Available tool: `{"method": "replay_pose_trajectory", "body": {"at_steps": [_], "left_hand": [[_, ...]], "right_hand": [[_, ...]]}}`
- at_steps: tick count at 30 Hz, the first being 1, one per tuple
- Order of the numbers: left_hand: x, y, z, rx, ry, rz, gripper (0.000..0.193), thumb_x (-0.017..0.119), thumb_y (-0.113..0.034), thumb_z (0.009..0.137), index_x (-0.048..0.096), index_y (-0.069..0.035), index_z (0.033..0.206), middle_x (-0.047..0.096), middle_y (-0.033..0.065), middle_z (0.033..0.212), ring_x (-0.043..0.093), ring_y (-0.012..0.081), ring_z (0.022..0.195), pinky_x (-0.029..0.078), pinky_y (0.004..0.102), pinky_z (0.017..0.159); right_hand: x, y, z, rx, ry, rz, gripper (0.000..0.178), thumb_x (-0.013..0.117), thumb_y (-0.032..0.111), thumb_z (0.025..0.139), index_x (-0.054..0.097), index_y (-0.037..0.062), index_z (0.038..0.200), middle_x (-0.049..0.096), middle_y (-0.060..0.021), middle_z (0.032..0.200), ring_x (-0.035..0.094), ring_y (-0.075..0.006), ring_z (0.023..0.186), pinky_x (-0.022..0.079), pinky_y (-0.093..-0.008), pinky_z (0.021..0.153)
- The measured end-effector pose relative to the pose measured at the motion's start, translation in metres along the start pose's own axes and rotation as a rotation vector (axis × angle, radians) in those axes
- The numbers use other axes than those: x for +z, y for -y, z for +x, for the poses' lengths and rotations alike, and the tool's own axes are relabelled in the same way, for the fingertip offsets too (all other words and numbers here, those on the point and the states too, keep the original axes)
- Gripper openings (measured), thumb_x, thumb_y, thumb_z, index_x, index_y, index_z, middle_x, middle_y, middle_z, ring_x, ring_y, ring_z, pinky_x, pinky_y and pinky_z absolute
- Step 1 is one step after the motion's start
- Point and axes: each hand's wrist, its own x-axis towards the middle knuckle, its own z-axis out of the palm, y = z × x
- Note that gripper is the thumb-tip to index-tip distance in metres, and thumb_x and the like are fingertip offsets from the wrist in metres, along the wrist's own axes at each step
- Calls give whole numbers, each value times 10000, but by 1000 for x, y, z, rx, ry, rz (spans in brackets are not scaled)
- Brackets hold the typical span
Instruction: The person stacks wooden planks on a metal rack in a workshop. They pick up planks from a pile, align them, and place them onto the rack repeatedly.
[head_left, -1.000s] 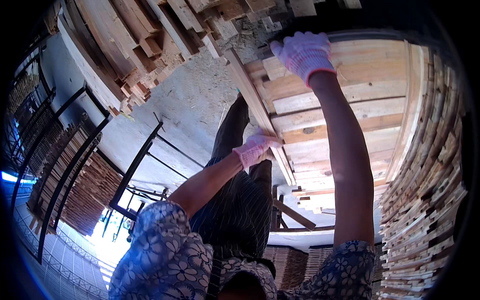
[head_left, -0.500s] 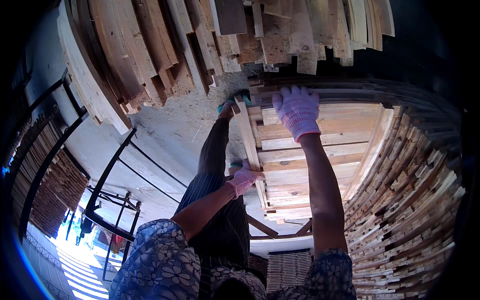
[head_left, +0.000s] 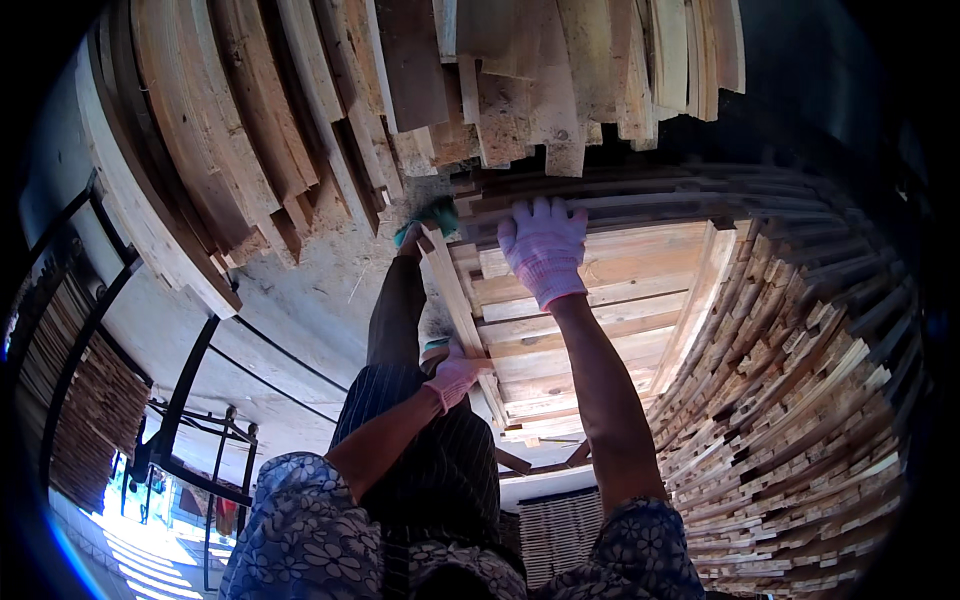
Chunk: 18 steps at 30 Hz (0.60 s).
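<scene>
A slatted wooden pallet [head_left: 590,330] of pale boards, with a raised rail along each side, lies in front of me. My left hand [head_left: 455,378], in a pinkish knitted glove, is closed round its left side rail [head_left: 456,290] towards the near end. My right hand [head_left: 545,250], gloved alike, lies at the far edge of the slats. Its fingers are stretched out and a little apart, reaching over the darker boards [head_left: 650,195] just beyond. The palm's underside is hidden.
Rough planks [head_left: 300,110] overhang the far side. A tall stack of sawn wood [head_left: 790,430] curves along the right. Black metal frames [head_left: 185,400] stand at the left, with another wood stack [head_left: 95,410] behind. My feet are on the concrete floor [head_left: 290,290] beside the pallet.
The whole view has shifted, so the pallet and the overhanging planks appear further left and lower. Both hands keep about the same places on the pallet.
</scene>
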Motion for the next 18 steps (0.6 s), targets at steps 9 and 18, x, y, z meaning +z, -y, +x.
{"method": "replay_pose_trajectory", "body": {"at_steps": [9, 18], "left_hand": [[-21, -70, 17, -409, 50, -376, 522, 895, -107, 676, 678, -152, 1148, 581, 77, 1240, 596, 276, 1156, 571, 512, 915], [-15, -79, -68, -162, -16, -604, 205, 789, -26, 779, 713, 3, 967, 700, 93, 954, 727, 233, 861, 631, 363, 728]], "right_hand": [[2, 0, 2, 3, 66, -19, 374, 457, 409, 963, 726, 154, 1013, 698, -93, 994, 614, -325, 966, 395, -559, 880], [-39, 14, -133, -173, -328, 626, 555, 552, 467, 973, 510, 89, 1377, 552, -183, 1334, 553, -377, 1236, 416, -507, 1037]]}}
